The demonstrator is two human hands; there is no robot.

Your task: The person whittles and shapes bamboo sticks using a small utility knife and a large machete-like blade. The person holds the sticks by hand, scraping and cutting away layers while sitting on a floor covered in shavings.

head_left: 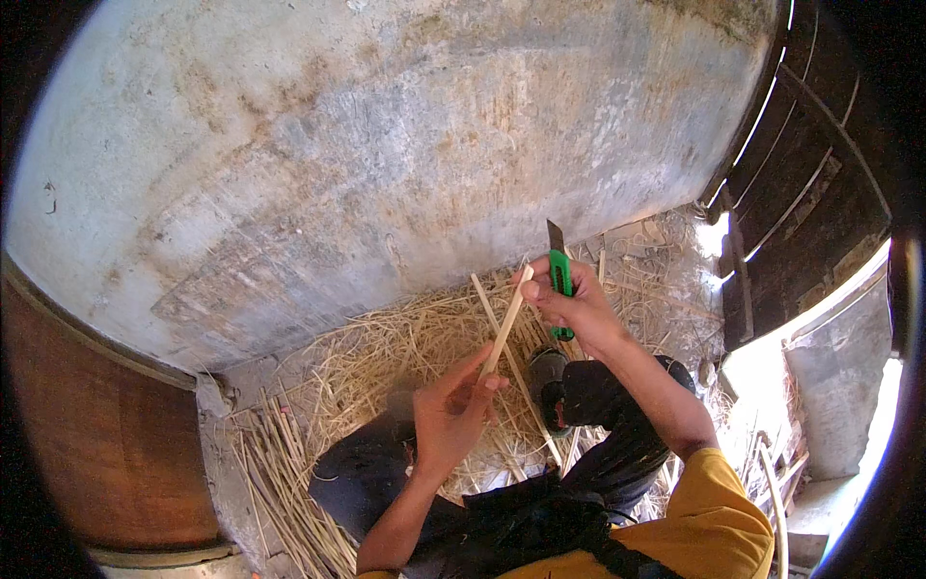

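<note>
A pale, flat bamboo strip (505, 326) slants up to the right between my two hands, above my lap. My left hand (453, 410) is closed on its lower end, thumb and fingers pinching it. Close to the strip's upper end, my right hand (579, 307) pinches it with the thumb. That same hand also holds a green utility knife (560, 275), its dark blade out and pointing upward, away from the strip. Part of the knife's handle is hidden behind the fingers.
Curly shavings (386, 338) cover the floor before a stained wall (405, 164). A bundle of thin sticks (285, 473) lies at the left, near a brown wooden panel (106, 434). Dark boards (801, 193) stand at the right. My dark-trousered legs (617, 405) are bent below my hands.
</note>
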